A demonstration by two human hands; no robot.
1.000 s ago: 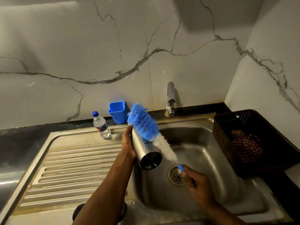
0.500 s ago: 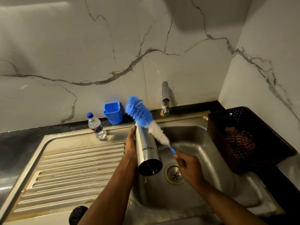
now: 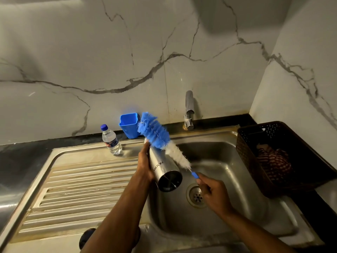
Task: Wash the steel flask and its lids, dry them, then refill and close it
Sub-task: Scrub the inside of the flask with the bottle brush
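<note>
Over the sink [image 3: 228, 161], the flask [image 3: 165, 167] is being held tilted by the left hand [image 3: 145, 165], its base turned toward the camera and its mouth pointing away toward the wall. The left grip is wrapped around the flask's side, fingers hidden behind the steel. A brush [image 3: 160, 141] is being held by the right hand [image 3: 213, 194], whose grip is pinched on the blue handle end. The brush's blue head is lying across the flask's upper end, and its white bristles are running down along the flask's right side; whether any bristles are inside the mouth cannot be told.

Compared with half a second ago, the brush is being kept at much the same angle against the flask, and both hands are being held in nearly the same places over the basin.

Behind, a water bottle [image 3: 111, 140] and a blue cup [image 3: 128, 126] are standing near the wall, left of the tap [image 3: 189, 110]. A dark basket [image 3: 255, 136] is sitting right of the sink.
</note>
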